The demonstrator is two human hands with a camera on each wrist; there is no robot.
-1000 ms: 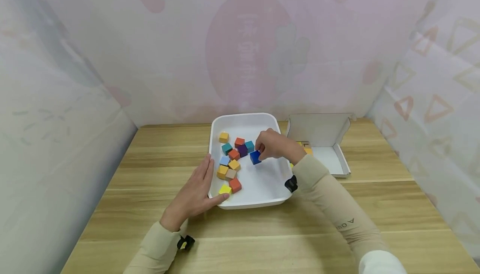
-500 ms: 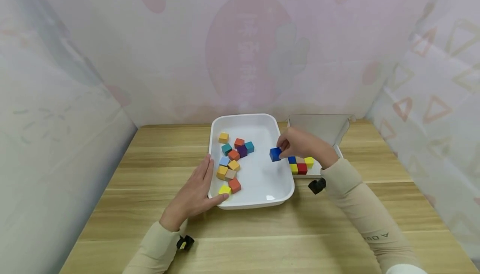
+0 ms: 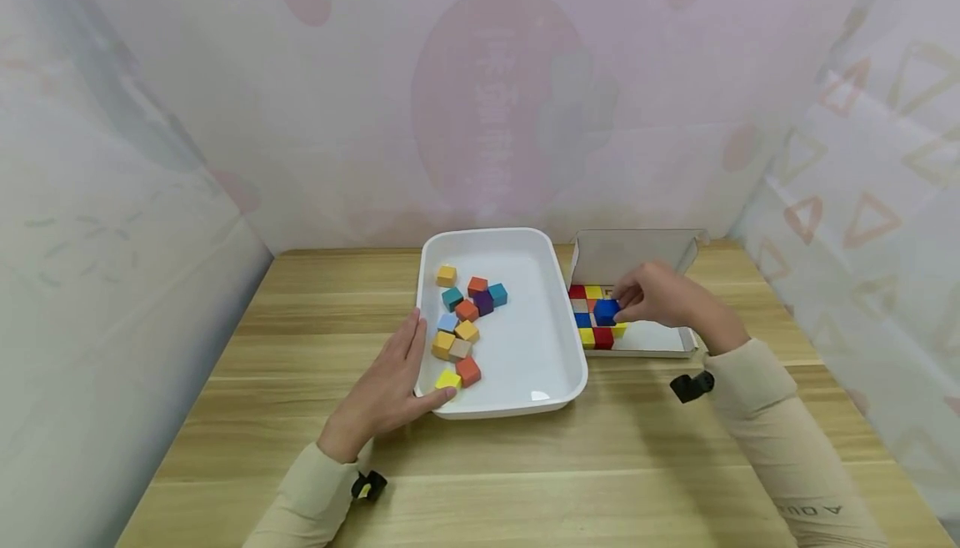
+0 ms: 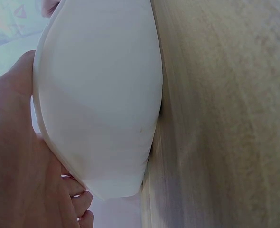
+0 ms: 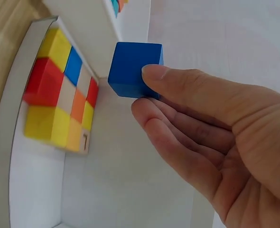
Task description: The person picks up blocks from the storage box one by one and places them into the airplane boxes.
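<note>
My right hand (image 3: 637, 302) pinches a blue cube (image 3: 606, 311) (image 5: 134, 69) over the small white cardboard box (image 3: 660, 341), just above the coloured cubes (image 3: 588, 319) packed in a grid at the box's left side. In the right wrist view the thumb (image 5: 187, 83) lies on the cube's right face, and the packed cubes (image 5: 59, 95) sit below left. My left hand (image 3: 390, 385) rests flat against the near left corner of the white tray (image 3: 525, 402) (image 4: 97, 95), fingers straight. Several loose cubes (image 3: 465, 323) lie in the tray's left half.
The wooden table (image 3: 525, 465) is boxed in by pale patterned curtains at the back and both sides. The box's lid (image 3: 637, 252) stands raised behind it. Bare wood lies in front of the tray and box.
My right hand has carried the blue cube rightward from the tray's middle, over its right rim, to above the box. The left hand has stayed on the tray.
</note>
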